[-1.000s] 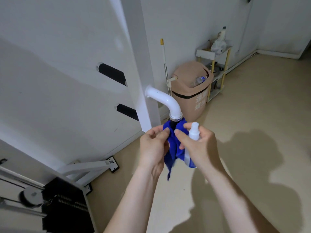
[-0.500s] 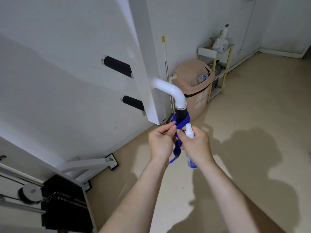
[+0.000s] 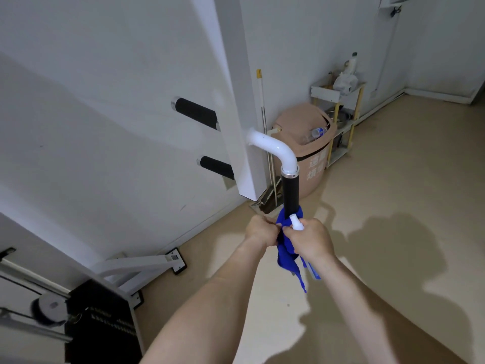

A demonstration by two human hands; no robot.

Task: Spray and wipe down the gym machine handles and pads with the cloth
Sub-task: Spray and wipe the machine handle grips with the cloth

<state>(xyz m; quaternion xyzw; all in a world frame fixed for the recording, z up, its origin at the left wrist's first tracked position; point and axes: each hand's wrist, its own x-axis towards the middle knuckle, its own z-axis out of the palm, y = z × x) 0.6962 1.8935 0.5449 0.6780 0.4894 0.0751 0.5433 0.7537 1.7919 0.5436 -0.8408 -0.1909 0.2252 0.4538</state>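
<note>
Left hand [image 3: 261,231] and right hand [image 3: 313,240] clamp cloth [image 3: 286,256] round the lower end of the grip [image 3: 290,191]; right hand also holds bottle [image 3: 296,223]; open floor [image 3: 393,179] rightward.

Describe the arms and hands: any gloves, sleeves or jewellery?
No gloves, rings or watch on the left hand or right hand. The left arm and right arm are bare to the frame's edge: no sleeves, bands or markings.

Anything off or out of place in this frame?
Minor only: a plastic bottle is stuck in the lid opening of the tan bin, half out. Black handle and blue cloth look intact.
</note>
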